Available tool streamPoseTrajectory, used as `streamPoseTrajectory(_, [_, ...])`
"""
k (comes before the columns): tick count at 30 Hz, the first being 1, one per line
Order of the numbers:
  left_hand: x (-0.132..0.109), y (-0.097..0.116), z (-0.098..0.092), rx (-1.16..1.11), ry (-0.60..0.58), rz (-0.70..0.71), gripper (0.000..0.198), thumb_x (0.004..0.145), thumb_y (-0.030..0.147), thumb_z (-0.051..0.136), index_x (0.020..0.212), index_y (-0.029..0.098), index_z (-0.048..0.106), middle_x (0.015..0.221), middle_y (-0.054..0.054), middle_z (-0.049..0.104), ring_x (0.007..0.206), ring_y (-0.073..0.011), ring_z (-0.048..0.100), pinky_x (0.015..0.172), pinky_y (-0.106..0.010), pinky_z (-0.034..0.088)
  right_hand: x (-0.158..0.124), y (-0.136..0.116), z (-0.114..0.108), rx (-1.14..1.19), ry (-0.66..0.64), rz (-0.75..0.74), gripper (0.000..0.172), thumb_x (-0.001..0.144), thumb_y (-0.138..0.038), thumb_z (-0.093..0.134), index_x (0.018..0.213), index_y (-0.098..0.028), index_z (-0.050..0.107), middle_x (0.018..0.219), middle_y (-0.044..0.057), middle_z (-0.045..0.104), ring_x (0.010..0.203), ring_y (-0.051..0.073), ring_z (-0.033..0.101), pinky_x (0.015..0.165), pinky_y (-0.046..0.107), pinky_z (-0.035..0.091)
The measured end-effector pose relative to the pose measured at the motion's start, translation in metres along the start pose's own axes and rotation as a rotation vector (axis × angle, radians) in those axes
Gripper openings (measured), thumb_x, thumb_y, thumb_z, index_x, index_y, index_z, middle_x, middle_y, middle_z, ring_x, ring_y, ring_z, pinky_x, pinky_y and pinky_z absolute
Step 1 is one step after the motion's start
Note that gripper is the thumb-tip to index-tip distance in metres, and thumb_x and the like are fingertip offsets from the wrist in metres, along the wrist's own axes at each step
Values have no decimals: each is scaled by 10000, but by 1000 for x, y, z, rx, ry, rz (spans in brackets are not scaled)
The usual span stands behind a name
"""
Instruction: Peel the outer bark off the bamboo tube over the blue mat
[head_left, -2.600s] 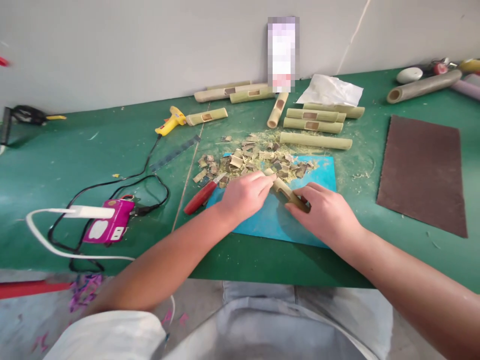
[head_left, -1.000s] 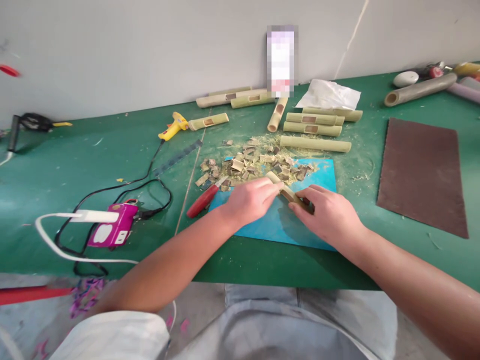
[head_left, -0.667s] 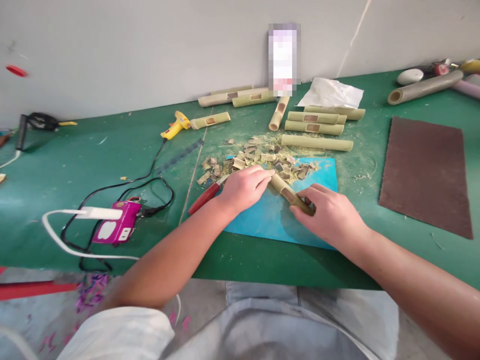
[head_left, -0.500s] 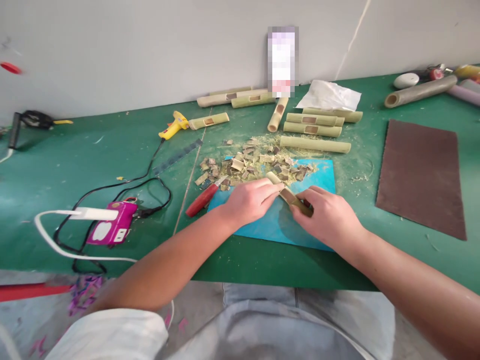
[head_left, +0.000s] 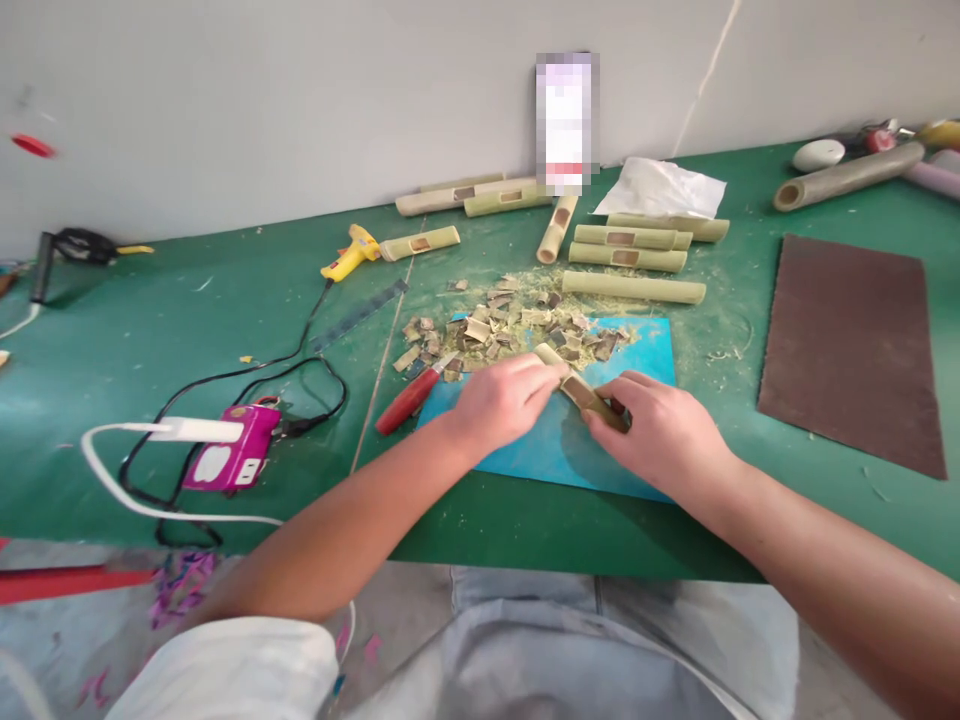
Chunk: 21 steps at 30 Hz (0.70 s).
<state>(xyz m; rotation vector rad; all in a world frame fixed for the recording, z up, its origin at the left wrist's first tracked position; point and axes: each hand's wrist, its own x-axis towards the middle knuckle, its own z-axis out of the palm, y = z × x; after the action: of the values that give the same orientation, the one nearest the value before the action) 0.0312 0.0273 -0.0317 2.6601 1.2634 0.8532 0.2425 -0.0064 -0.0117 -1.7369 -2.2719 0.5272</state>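
Observation:
A short bamboo tube (head_left: 579, 388) with a rectangular window cut in its side lies slanted on the blue cutting mat (head_left: 547, 445). My left hand (head_left: 501, 400) is closed on the tube's upper end. My right hand (head_left: 654, 428) grips its lower end; something red shows under its fingers, and I cannot make out what it is. A red-handled knife (head_left: 409, 398) lies on the table just left of my left hand, untouched. A heap of bamboo chips (head_left: 504, 327) sits just beyond my hands.
Several notched bamboo tubes (head_left: 626, 260) lie at the back, with a yellow glue gun (head_left: 346, 254), white plastic bag (head_left: 660, 186) and long grey tube (head_left: 847, 174). A brown sheet (head_left: 851, 345) lies right. A pink power strip (head_left: 229, 460) with cables sits left on the green table (head_left: 112, 330).
My left hand has slid a little back and forth along the tube's upper end. Both hands have kept hold of the tube. The view has shifted slightly.

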Motion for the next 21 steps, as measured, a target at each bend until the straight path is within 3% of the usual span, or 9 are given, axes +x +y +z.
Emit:
streamPoseTrajectory(3, [0, 1, -1, 34, 37, -48, 244, 967, 254, 492, 1024, 159, 710, 823, -47, 695, 713, -115, 642, 625, -200, 470, 0, 0, -1, -8, 8, -1, 233, 825, -427, 529, 806, -218, 631, 756, -3, 579, 600, 118, 479, 520, 269, 253])
streamPoseTrajectory(21, [0, 0, 0, -6, 4, 12, 247, 972, 255, 481, 1033, 159, 700, 789, -43, 687, 703, -116, 643, 620, -202, 479, -1, -2, 1, 20, 12, -16, 168, 794, -372, 566, 812, -210, 604, 781, 0, 573, 615, 119, 490, 545, 265, 293])
